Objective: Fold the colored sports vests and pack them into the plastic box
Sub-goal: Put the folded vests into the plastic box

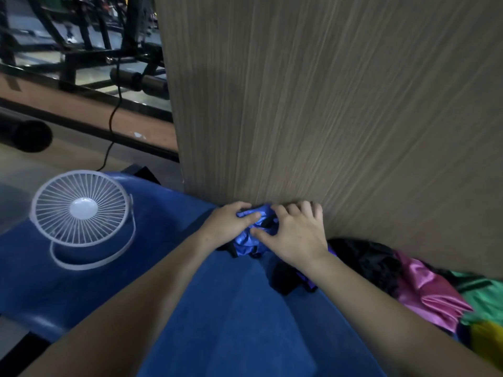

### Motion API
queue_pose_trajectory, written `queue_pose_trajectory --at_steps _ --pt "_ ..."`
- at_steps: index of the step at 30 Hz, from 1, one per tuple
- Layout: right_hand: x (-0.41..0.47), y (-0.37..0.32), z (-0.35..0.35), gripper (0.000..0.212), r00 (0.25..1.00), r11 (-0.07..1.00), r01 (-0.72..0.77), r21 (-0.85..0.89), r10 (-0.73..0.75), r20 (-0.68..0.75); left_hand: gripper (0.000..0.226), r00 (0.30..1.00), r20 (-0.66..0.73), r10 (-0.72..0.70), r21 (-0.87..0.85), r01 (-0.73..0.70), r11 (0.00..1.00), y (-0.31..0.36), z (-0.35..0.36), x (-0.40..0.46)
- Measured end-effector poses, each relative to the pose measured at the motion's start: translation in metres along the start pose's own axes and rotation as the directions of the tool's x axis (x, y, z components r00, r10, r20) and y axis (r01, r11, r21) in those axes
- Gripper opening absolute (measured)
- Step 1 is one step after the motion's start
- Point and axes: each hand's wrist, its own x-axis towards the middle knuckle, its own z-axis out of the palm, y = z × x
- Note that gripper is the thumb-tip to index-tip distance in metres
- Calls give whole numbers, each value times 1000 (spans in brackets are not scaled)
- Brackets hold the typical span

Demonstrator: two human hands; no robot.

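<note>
Left hand [231, 224] curled over a bunched blue vest [249, 235], thumb pinching the shiny fabric from the near side. Right hand [296, 235] clamped on the same bundle from the other side, fingertips [304, 206] pressed against the base of a wood-grain panel [326, 104]. Vest crumpled, black trim showing, jammed right at the panel's foot; not yet folded. Black edging of the same or another garment trailing under the right wrist; cannot tell which.

Risks, judged from this:
- Slick satin-like cloth, bunched rather than flat: likely to slide apart or spring open once grip loosens, spoiling any fold.
- Little working room against the panel: knuckles could scrape, fabric could snag on its bottom edge.
- Trailing black trim could drag neighbouring pieces along when lifted.
- Small white desk fan [81, 213] near the left forearm: a wide elbow swing could tip it. If running (blades not readable), airflow could lift light fabric.
- No plastic box in view: packing would mean a carry out of frame.

Surface: blue padded mat [231, 322], soft, slightly humped, poor for crisp creases. To the right, heap of more vests against the panel: black [364, 257], pink [424, 289], green [484, 297], yellow [487, 338].

Farther off: fan's black cable [113, 115] running back over a wooden floor [81, 115]. Dark metal gym frames [81, 36] with padded rollers behind. Dim light throughout.
</note>
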Motion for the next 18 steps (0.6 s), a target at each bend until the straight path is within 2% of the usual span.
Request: queue_pose_trajectory --at_steps 3,6,10,14,18 --pt "1 -2 5 90 993 995 67 -76 -59 100 58 999 51 -12 42 10 999 -1 -3 -2" --pt "2 -11 6 85 982 984 158 -79 -149 114 59 992 97 -74 78 67 995 -2 -8 -7" --pt "-6 -26 0 83 958 968 250 3 -248 144 22 980 140 -142 119 126 985 -12 -19 -23" --pt "-29 -44 -4 86 940 952 293 88 -303 154 26 970 160 -183 125 164 979 -19 -31 -52" --pt "-61 -55 -6 87 945 947 255 195 -286 158 28 965 185 -183 101 167 981 -21 -36 -84"
